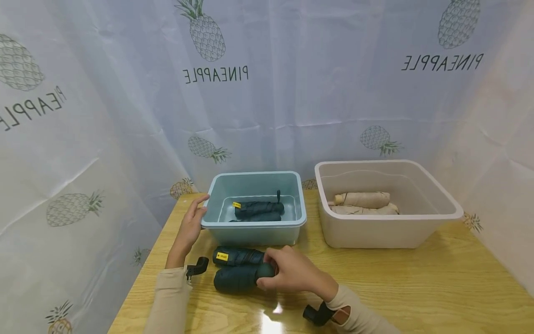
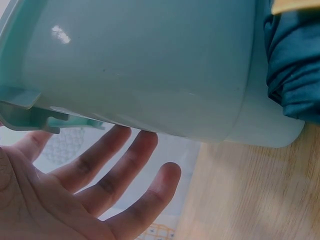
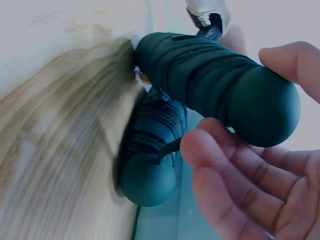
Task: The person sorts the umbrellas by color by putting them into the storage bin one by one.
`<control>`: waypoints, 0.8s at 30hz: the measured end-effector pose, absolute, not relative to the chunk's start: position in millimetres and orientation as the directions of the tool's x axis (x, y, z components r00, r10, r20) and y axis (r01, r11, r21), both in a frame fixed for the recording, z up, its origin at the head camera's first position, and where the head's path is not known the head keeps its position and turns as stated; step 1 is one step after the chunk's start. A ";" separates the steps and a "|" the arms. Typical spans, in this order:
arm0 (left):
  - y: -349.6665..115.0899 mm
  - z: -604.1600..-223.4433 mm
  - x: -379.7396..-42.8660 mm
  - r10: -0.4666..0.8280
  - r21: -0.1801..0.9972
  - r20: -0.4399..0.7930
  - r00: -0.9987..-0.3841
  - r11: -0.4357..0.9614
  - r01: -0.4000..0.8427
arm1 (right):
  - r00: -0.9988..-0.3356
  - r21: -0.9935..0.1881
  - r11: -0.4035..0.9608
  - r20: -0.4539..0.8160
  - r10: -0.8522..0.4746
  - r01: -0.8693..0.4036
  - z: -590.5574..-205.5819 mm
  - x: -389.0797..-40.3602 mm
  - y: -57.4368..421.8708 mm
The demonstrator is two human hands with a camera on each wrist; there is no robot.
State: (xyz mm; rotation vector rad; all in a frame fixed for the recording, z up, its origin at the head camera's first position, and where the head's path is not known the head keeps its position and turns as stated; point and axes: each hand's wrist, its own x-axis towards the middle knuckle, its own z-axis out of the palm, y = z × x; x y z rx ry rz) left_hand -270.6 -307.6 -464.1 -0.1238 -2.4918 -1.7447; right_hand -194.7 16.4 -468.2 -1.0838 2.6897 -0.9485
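My right hand [image 1: 294,273] pinches the rounded handle end of a dark green folded umbrella [image 1: 235,279] on the table. In the right wrist view, the thumb is on one side of this umbrella [image 3: 200,75] and the fingers curl at the other. Beside it lies a second dark folded umbrella [image 1: 242,256] with a yellow tag, whose round handle [image 3: 149,180] and strap show near my fingertips. My left hand [image 1: 189,227] rests at the left side of a teal bin [image 1: 254,224], its fingers extended against the outer wall [image 2: 150,65]. Dark folded umbrellas [image 1: 258,208] lie inside that bin.
To the right stands a larger beige bin [image 1: 375,232] with beige folded umbrellas [image 1: 363,199] in it. Both bins are on a wooden table [image 1: 417,287]. A pineapple-print curtain [image 1: 283,116] hangs behind and along the sides.
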 end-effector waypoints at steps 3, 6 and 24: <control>-308.0 -465.0 -271.9 0.013 0.931 0.133 -0.991 0.340 0.130 | -0.753 -0.643 0.511 0.158 -0.639 -0.570 -465.0 -197.1 19.6; -308.6 -466.2 -273.2 0.015 0.930 0.139 -0.990 0.342 0.136 | -0.755 -0.702 0.467 0.155 -0.637 -0.538 -462.3 -199.6 23.7; -308.5 -466.3 -272.9 0.013 0.926 0.140 -0.990 0.354 0.135 | -0.738 -0.861 0.286 0.140 -0.661 -0.420 -449.3 -206.2 38.9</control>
